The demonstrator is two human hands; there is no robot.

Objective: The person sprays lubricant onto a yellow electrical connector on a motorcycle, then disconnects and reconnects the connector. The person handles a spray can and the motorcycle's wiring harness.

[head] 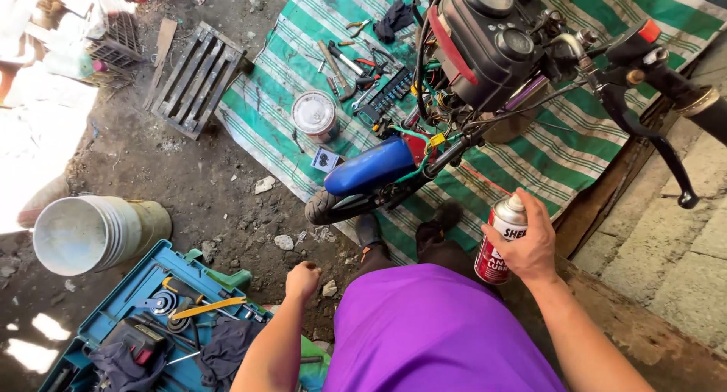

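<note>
Here your right hand (530, 244) grips the red-and-white metal spray can (500, 244) (upright); your left hand (301, 278) hangs fisted, empty, above the teal plastic toolbox (125, 305).

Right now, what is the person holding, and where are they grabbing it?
The right hand holds a red and white spray can, wrapped around the middle of its body, nozzle end up. The left hand is closed in a fist and appears to hold nothing.

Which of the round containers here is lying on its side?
The big pale bucket on the dirt at left lies tipped over, its open mouth facing the camera. The small tin on the striped tarp stands upright.
</note>
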